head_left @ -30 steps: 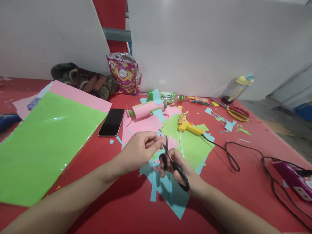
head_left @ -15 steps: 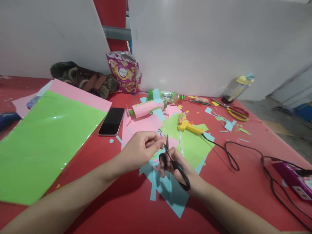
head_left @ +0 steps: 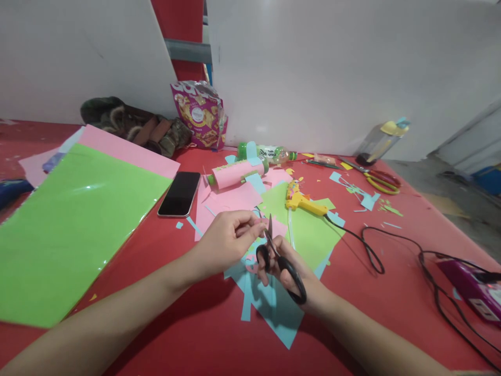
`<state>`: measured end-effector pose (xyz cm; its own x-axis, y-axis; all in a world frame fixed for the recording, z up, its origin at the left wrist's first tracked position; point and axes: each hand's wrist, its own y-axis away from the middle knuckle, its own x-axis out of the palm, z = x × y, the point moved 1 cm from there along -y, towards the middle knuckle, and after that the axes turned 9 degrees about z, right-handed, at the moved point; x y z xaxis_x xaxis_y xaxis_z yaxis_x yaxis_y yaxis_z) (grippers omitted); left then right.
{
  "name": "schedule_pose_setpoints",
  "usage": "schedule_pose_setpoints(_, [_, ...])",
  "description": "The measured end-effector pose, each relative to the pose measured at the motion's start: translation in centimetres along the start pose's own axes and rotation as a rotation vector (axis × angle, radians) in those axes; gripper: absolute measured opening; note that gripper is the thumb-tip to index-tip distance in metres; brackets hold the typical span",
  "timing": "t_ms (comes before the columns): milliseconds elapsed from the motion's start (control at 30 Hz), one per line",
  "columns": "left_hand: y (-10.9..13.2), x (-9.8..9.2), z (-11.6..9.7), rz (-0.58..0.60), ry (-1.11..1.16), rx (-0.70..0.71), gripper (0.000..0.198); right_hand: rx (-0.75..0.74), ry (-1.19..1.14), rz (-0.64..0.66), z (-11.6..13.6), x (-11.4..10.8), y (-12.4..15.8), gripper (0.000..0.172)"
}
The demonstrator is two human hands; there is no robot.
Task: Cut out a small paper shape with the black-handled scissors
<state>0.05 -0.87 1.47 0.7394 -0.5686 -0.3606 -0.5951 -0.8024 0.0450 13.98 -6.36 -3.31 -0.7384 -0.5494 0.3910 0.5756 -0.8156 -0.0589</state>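
Red surface point(head_left: 188, 324) runs bare along the near edge, under my forearms. Just past it lies a heap of blue paper scraps point(head_left: 274, 313), and my hands meet above them. My right hand point(head_left: 291, 271) is closed through the loops of the black scissors point(head_left: 274, 249), blades pointing up and away. My left hand point(head_left: 229, 237) pinches a small pink paper piece point(head_left: 259, 223) right against the blades.

Beyond my right hand a green offcut point(head_left: 309, 235) carries the yellow glue gun point(head_left: 303, 202). Its black cord point(head_left: 371, 256) loops off to the right toward a purple box point(head_left: 469, 287) near that edge, crossing the room on that side.

To my left, a large green sheet point(head_left: 66, 230) over a pink sheet point(head_left: 129, 151) fills most of that half, with a phone point(head_left: 180, 194) beside it. Farther back lie a pink-wrapped bottle point(head_left: 235, 175), a green-capped bottle point(head_left: 270, 154), red-handled scissors point(head_left: 381, 181), a snack bag point(head_left: 199, 115) and a camouflage bag point(head_left: 133, 125), all close to the white boards point(head_left: 313, 68) that shut off the far side.
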Motion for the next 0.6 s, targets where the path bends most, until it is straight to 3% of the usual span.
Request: schedule_pose_setpoints(600, [-0.12,-0.5,-0.13,0.044,-0.003,-0.029,0.022,0.014,0.012,0.0,-0.33,-0.12,-0.04,0.043])
